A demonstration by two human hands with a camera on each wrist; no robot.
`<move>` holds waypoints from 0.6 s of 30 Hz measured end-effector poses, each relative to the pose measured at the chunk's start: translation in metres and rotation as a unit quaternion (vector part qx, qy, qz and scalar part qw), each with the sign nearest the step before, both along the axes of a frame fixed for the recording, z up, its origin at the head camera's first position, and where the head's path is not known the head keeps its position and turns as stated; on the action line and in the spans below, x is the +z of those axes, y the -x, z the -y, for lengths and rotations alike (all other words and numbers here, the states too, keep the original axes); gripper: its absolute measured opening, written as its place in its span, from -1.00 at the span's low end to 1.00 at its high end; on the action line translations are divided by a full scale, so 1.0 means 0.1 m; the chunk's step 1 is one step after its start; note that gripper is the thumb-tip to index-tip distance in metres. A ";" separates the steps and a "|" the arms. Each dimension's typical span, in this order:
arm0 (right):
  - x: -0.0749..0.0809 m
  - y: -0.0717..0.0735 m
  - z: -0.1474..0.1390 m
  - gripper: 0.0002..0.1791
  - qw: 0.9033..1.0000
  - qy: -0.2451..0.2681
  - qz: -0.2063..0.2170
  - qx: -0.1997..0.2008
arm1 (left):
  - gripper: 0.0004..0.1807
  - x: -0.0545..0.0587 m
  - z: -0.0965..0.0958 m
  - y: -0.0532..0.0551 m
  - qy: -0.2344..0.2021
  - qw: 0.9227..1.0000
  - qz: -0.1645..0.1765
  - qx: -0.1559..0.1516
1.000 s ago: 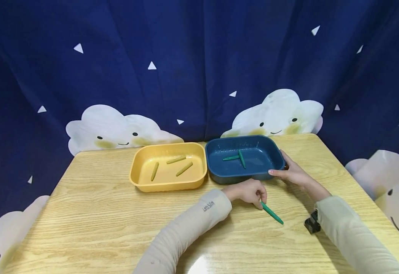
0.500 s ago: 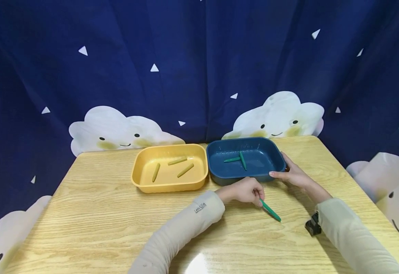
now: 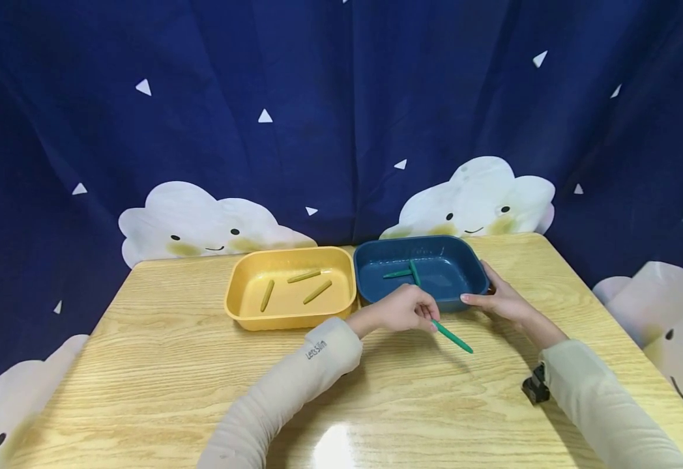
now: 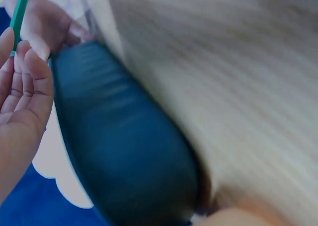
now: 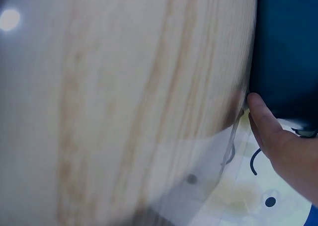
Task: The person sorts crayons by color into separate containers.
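In the head view, my left hand point(image 3: 403, 309) pinches a green crayon point(image 3: 453, 337) near one end, with the other end slanting down to the right above the table. The hand is just in front of the dark blue tub point(image 3: 447, 303) and covers part of its front wall. My right hand point(image 3: 504, 301) holds the tub's right front corner, thumb on the front rim and fingers along the right side. Inside the tub lie two green crayons point(image 3: 397, 273), one partly hidden by my left hand. The right wrist view shows the right thumb point(image 5: 266, 121) against the tub's wall.
A yellow tub point(image 3: 289, 322) stands left of the blue one, close beside it, with three yellow crayons point(image 3: 317, 292) lying apart inside. Both tubs are near the back edge of the wooden table point(image 3: 159, 365). A blue curtain point(image 3: 294, 78) with cloud prints hangs behind.
My left hand has lifted the green crayon off the table and moved it up and left, closer to the blue tub. The right hand stays at the tub's corner.
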State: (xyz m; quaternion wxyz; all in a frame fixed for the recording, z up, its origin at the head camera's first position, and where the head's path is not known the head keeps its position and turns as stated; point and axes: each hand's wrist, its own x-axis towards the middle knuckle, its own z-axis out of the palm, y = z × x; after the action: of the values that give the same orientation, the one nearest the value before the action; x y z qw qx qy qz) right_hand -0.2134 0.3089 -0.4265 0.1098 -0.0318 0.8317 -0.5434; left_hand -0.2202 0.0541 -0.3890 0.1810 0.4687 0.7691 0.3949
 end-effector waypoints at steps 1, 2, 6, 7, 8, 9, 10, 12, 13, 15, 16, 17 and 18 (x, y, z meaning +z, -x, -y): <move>0.00 0.00 0.00 0.10 1.000 -0.001 0.000 -0.001 | -0.94 0.02 0.02 0.01 -0.003 1.000 0.002 0.006; 0.00 0.00 0.00 0.10 1.000 -0.001 -0.001 0.000 | -0.95 0.04 0.04 0.02 -0.008 1.000 0.004 0.014; 0.01 0.00 -0.01 0.10 1.000 -0.004 -0.001 0.002 | -0.95 0.14 0.10 0.07 -0.020 0.998 0.031 0.049; 0.01 0.00 -0.01 0.10 1.000 -0.002 0.000 0.002 | -0.95 0.16 0.12 0.08 -0.023 0.997 0.042 0.057; 0.01 0.00 -0.01 0.11 1.000 -0.001 -0.001 0.003 | -0.95 0.19 0.13 0.09 -0.025 0.996 0.050 0.064; 0.01 0.01 -0.01 0.11 1.000 0.000 -0.001 0.003 | -0.95 0.21 0.14 0.10 -0.027 0.996 0.056 0.069; 0.01 0.01 -0.01 0.11 1.000 0.002 -0.002 0.003 | -0.95 0.23 0.15 0.11 -0.029 0.995 0.061 0.072; 0.01 0.01 -0.01 0.10 1.000 0.003 -0.003 0.002 | -0.95 0.26 0.16 0.15 -0.033 0.994 0.065 0.078; 0.00 0.01 -0.01 0.10 1.000 0.004 -0.003 0.002 | -0.95 0.27 0.16 0.17 -0.032 0.994 0.063 0.080; 0.00 0.01 -0.01 0.10 1.000 0.005 -0.001 0.000 | -0.95 0.30 0.18 0.21 -0.034 0.994 0.065 0.086; 0.00 0.01 -0.01 0.10 1.000 0.006 0.001 -0.001 | -0.94 0.32 0.18 0.24 -0.035 0.993 0.069 0.090; 0.01 0.01 -0.01 0.11 1.000 0.005 0.003 -0.001 | -0.94 0.33 0.19 0.26 -0.037 0.992 0.074 0.095; 0.01 0.00 -0.01 0.11 1.000 0.003 0.005 -0.002 | -0.93 0.35 0.20 0.28 -0.040 0.991 0.080 0.101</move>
State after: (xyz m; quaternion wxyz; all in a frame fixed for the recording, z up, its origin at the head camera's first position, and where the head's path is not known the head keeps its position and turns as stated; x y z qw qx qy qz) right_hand -0.2138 0.3099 -0.4255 0.1130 -0.0280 0.8294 -0.5464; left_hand -0.2486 0.0337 -0.3541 0.1825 0.3625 0.7793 0.4774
